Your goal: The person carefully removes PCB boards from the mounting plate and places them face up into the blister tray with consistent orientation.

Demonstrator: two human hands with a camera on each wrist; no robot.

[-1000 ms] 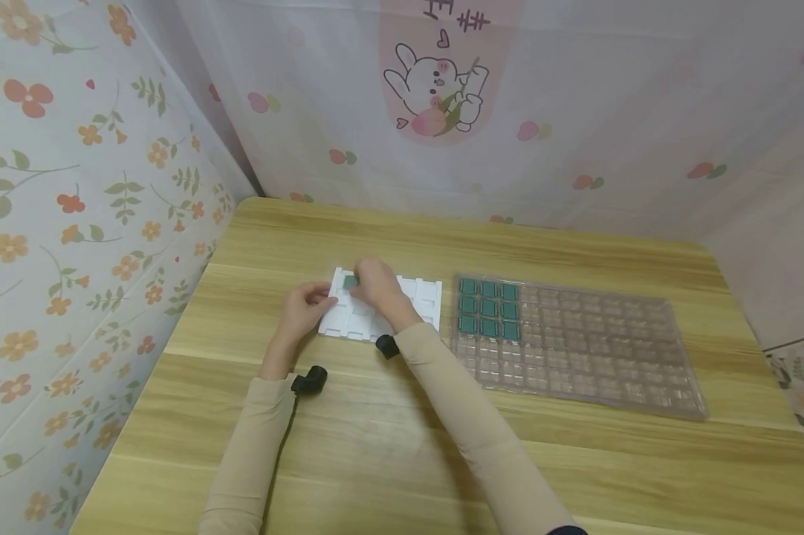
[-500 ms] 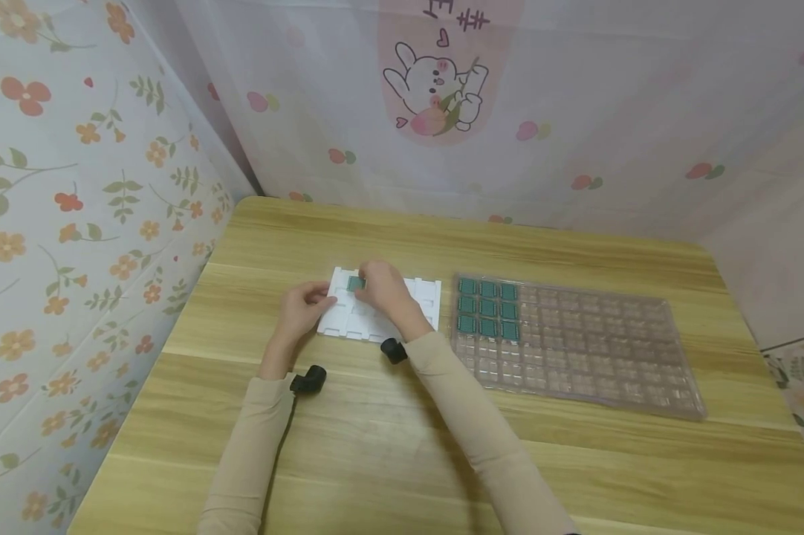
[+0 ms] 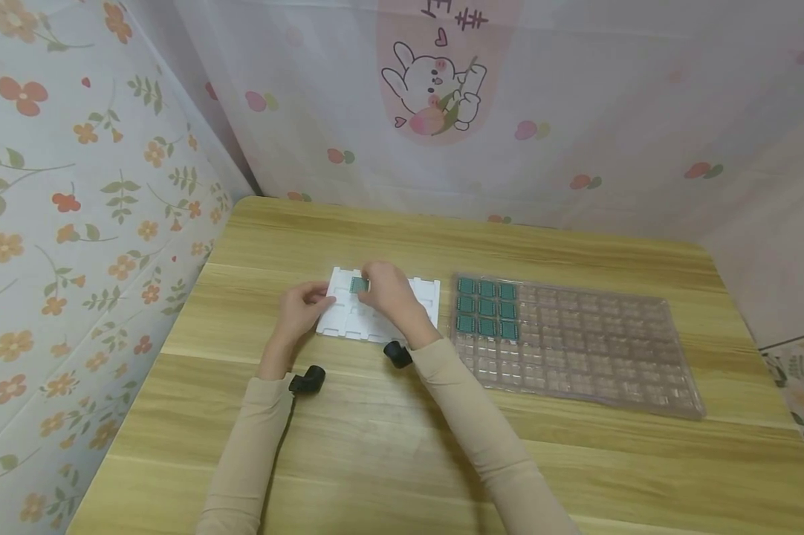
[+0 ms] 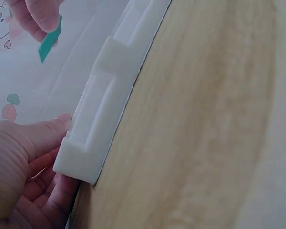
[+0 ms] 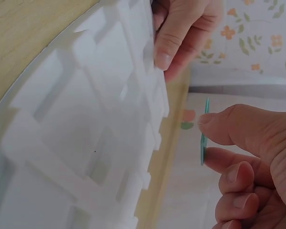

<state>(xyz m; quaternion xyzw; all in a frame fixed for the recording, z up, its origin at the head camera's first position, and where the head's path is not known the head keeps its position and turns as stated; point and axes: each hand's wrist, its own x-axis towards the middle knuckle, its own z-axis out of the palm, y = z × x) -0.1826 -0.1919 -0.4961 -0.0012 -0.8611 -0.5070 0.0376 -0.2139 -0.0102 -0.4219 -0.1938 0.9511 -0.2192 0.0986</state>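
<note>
My right hand [image 3: 388,292] pinches a small thin green circuit board [image 3: 358,284] between thumb and fingertip, over the far left part of a white plastic tray [image 3: 351,323]. In the right wrist view the green board [image 5: 204,136] is edge-on, raised above the tray, with the other fingers curled below. My left hand [image 3: 302,308] grips the tray's left edge. The left wrist view shows its thumb on the rim [image 4: 93,105] and its fingers underneath. Shallow recesses with raised dividers [image 5: 43,148] run across the tray.
To the right lies a large clear plastic tray [image 3: 596,349] with many pockets. Several green boards [image 3: 487,306] fill its far left corner. Both trays rest on a wooden table [image 3: 375,446], with patterned curtains [image 3: 295,111] behind and at the left. Black wrist cameras [image 3: 308,380] sit at both cuffs.
My right hand has shifted a little to the right with the green board, away from the white tray's left edge. The left hand keeps its grip there.
</note>
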